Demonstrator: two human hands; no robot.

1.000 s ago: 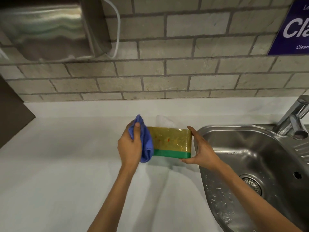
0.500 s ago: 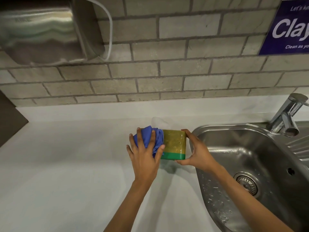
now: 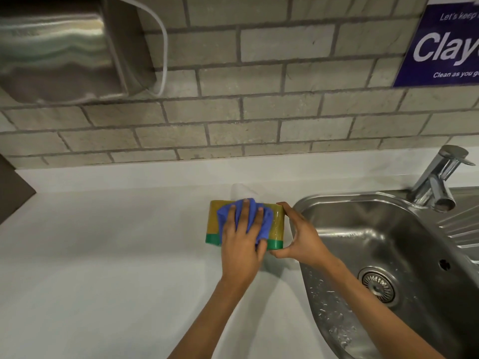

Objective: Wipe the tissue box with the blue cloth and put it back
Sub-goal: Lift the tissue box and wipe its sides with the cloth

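Note:
The tissue box (image 3: 213, 221) is olive-yellow with a green band along its near edge and a white tissue sticking out behind. It sits on the white counter (image 3: 108, 268) just left of the sink. My left hand (image 3: 242, 239) lies flat on the box's front face and presses the blue cloth (image 3: 264, 224) against it, covering the box's middle. My right hand (image 3: 300, 234) grips the box's right end, thumb under the near corner and fingers over the far corner.
A steel sink (image 3: 388, 255) with a drain and water drops lies right of the box, with a tap (image 3: 438, 182) at its far corner. A brick wall carries a steel dispenser (image 3: 59, 53) at upper left and a blue sign (image 3: 440, 45) at upper right.
My left hand has slid the blue cloth from the box's left end rightward across its front face. My right hand has kept its hold on the right end.

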